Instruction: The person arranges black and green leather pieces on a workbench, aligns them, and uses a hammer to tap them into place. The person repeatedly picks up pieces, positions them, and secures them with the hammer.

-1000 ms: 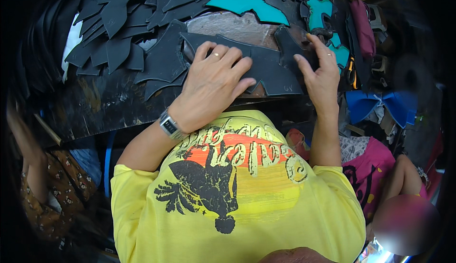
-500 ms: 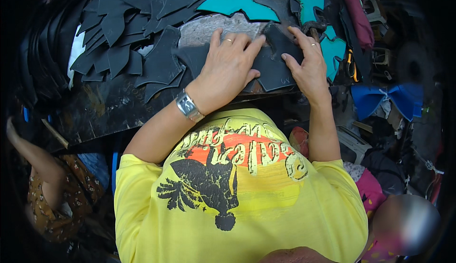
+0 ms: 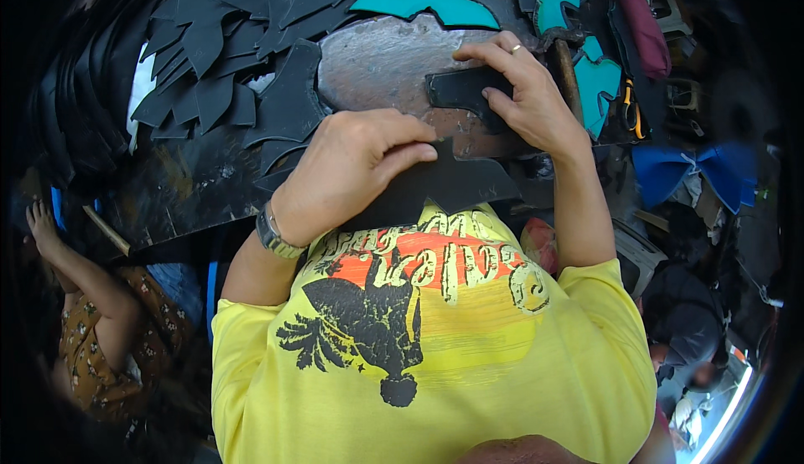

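Now both hands pinch one black leather piece (image 3: 456,181), left hand (image 3: 352,167) and right hand (image 3: 523,100); many cut pieces (image 3: 209,70) wait on the surface (image 3: 167,188).

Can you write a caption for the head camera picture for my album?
Left hand and right hand bend a black leather piece over a round stone slab.
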